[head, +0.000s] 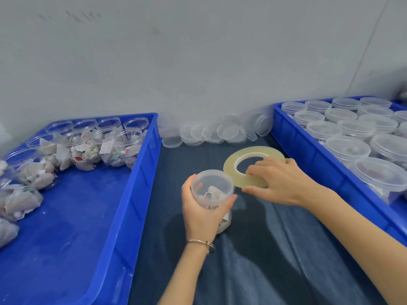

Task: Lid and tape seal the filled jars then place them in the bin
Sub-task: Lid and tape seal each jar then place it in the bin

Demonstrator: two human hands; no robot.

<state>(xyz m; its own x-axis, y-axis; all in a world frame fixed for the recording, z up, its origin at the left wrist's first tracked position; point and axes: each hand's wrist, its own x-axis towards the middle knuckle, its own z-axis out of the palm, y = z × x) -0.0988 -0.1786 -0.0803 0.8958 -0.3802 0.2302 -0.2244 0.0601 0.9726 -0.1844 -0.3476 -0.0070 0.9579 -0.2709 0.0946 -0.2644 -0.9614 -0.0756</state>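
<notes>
Jars (105,144) without lids, stuffed with small packets, stand in rows along the back and left of the blue bin (123,208) on the left, whose near floor shows bare blue plastic. Just right of that bin, loose clear lids (211,132) lie in overlapping heaps against the wall, on the dark cloth (253,260) that covers the table. At the middle, the left hand (203,213), a thin bracelet (201,242) on its wrist, grips a filled jar (212,190) from the near side, thumb and fingers curled round its upper wall; the jar stands upright on the cloth with a clear lid on top. Touching the jar's right edge is a wide yellowish roll of tape (233,166), lying flat or nearly so. The right hand (279,183) holds it, fingertips hooked into the roll's hole and the thumb stretched out below its near rim. Further right, a second blue bin (308,155) holds rows of lidded jars (348,128).
</notes>
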